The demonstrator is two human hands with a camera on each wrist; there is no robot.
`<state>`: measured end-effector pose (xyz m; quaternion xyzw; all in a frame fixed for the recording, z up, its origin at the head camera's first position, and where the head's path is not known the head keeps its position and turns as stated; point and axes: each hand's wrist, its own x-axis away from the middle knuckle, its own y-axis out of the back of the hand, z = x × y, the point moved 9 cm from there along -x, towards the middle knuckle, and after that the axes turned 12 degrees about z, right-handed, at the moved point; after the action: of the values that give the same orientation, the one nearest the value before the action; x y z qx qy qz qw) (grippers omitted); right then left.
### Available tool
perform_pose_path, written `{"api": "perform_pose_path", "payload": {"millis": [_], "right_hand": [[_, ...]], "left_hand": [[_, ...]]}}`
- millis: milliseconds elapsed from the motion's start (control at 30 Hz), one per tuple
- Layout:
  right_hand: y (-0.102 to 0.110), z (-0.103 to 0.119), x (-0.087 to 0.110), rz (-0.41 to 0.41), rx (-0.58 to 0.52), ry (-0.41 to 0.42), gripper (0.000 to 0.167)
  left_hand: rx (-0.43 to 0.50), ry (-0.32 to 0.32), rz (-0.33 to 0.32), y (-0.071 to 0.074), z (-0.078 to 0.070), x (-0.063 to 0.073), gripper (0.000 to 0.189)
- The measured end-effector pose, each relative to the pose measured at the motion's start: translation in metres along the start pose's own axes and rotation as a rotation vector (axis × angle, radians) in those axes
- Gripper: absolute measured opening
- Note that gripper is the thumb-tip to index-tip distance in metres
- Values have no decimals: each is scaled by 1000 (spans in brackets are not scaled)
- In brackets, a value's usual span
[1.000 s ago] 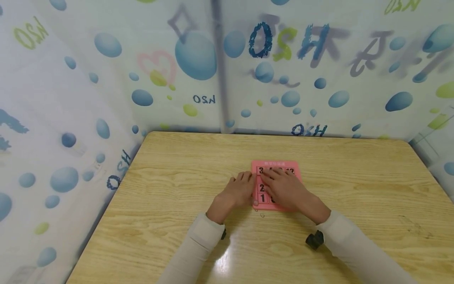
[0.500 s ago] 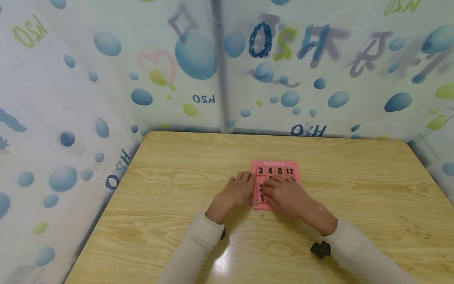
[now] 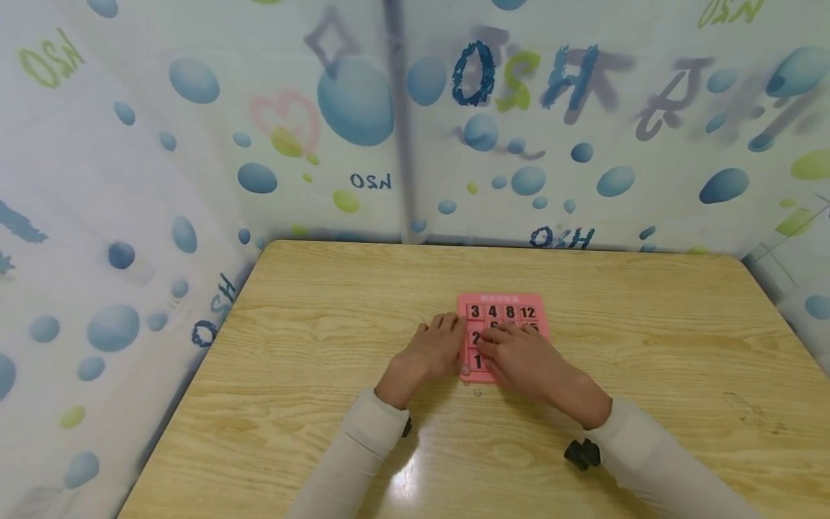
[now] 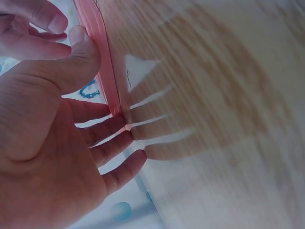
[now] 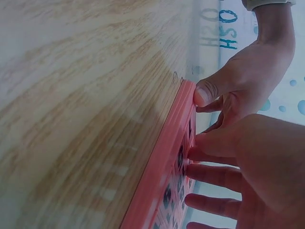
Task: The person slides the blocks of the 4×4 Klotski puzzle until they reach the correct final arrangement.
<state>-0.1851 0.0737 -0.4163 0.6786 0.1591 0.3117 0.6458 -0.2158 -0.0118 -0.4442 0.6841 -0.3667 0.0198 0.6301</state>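
Observation:
A pink number sliding puzzle (image 3: 510, 312) lies flat on the table, with 3, 4, 8 and 12 across its far row. My left hand (image 3: 436, 348) holds its left side. The fingers lie along that edge and the thumb (image 5: 205, 93) is on the near corner, as the right wrist view shows. My right hand (image 3: 528, 362) spreads over the tiles, fairly straight fingertips touching them and hiding much of the lower right. Its index and thumb are beside the 2 tile (image 3: 475, 338), below a gap in the left column. The puzzle's side wall (image 4: 102, 52) shows in the left wrist view.
The wood-grain table (image 3: 311, 310) extends around the puzzle on all sides. A printed curtain (image 3: 272, 216) with blue drops stands behind it and on the left. Dark wrist cameras (image 3: 581, 455) hang under the sleeves.
My right hand has drawn back toward me from the far row, uncovering 4, 8 and 12. The 2 tile has shifted slightly away from me. My left hand stays in place.

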Motion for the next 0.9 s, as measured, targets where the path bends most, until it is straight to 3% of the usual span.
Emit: {"api": "perform_pose_path", "payload": {"millis": [900], "right_hand": [[-1,-10,-9,15,33,-37,37]], "left_hand": [[-15,-2,5,1,-1,1,87]]}}
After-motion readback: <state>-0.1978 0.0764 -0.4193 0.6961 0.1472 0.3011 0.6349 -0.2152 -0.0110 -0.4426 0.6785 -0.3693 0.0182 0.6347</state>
